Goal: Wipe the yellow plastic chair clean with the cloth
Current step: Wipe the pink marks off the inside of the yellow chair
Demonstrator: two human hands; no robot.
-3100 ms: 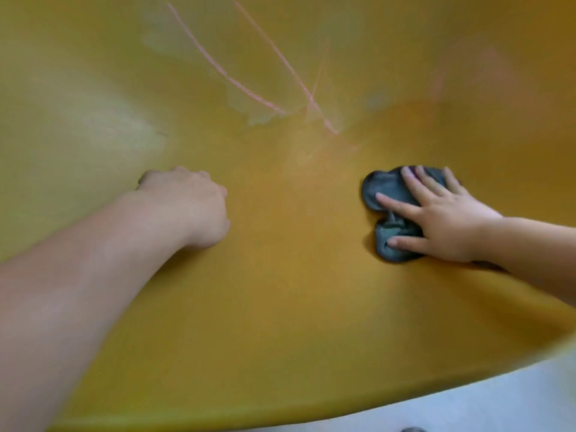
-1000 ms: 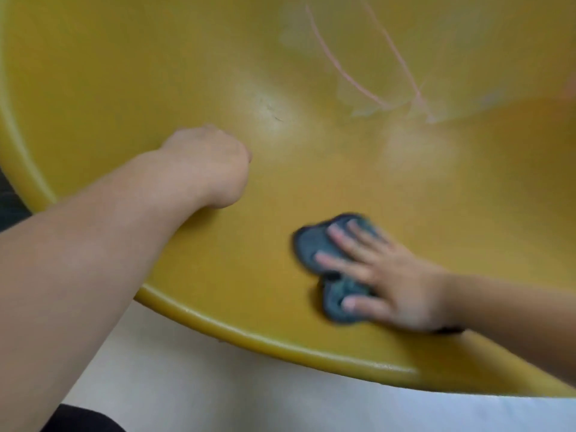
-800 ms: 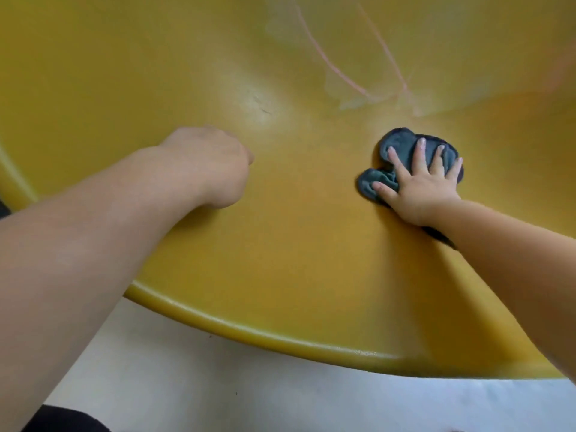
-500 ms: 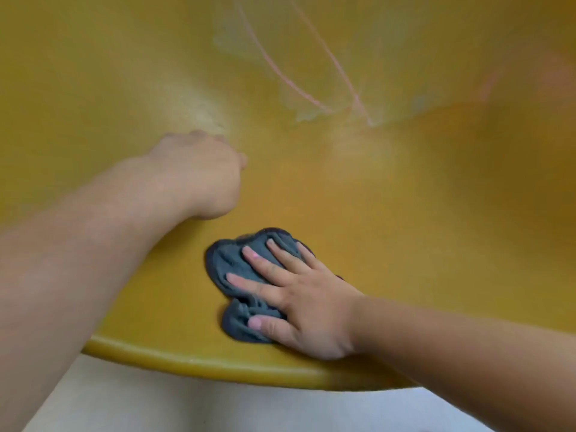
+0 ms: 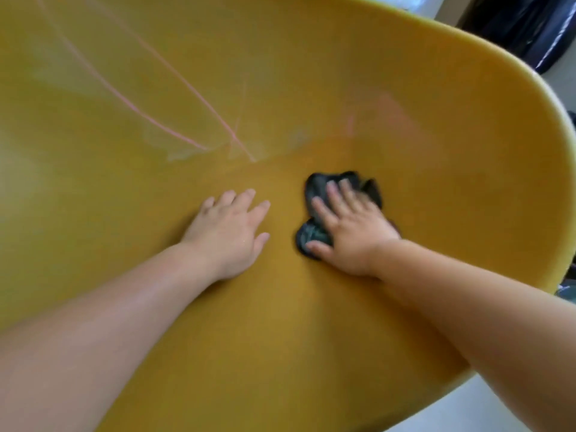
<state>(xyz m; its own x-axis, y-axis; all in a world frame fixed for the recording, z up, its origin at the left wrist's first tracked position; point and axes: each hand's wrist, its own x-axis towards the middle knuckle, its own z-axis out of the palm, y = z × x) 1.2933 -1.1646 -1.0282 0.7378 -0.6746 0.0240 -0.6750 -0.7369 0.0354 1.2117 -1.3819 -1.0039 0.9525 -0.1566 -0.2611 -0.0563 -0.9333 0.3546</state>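
The yellow plastic chair (image 5: 436,126) fills nearly the whole view, its seat below and its curved back above. Thin pink lines and pale smears cross the back at upper left. A crumpled dark grey cloth (image 5: 314,185) lies on the seat right of centre. My right hand (image 5: 352,232) presses flat on the cloth with straight fingers and covers most of it. My left hand (image 5: 230,232) rests flat on the bare seat just left of the cloth, fingers spread.
The chair's rim (image 5: 554,98) curves down the right side. Beyond it at top right stands a dark bag-like object (image 5: 530,26). Pale floor (image 5: 486,410) shows at the bottom right corner.
My right hand slid the cloth from the front left of the seat back toward the middle right. My left hand went from a curled fist to lying flat. The view swung right.
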